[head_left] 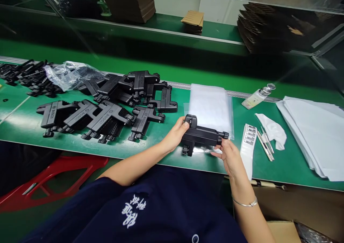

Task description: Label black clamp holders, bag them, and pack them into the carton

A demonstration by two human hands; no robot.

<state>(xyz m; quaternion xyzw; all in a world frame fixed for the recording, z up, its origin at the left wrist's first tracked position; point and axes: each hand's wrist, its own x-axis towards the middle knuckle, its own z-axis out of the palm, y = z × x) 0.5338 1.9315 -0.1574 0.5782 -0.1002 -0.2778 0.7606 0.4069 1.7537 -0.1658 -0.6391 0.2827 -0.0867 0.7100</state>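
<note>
A black plastic part point(200, 136) is held just above the green bench, between both my hands. My left hand point(174, 135) grips its left end, fingers curled round it. My right hand point(228, 155) pinches its right end beside a small knob. Under the part lies a clear plastic bag point(201, 149), and behind it a stack of clear bags point(211, 106).
Several identical black parts point(107, 117) lie to the left, more beside a crumpled bag point(67, 74). To the right are a label strip point(248, 142), tweezers point(264, 142), a white cloth point(272, 128), a small bottle point(258, 96) and white sheets point(317, 135). A cardboard box point(295, 207) stands below the bench edge.
</note>
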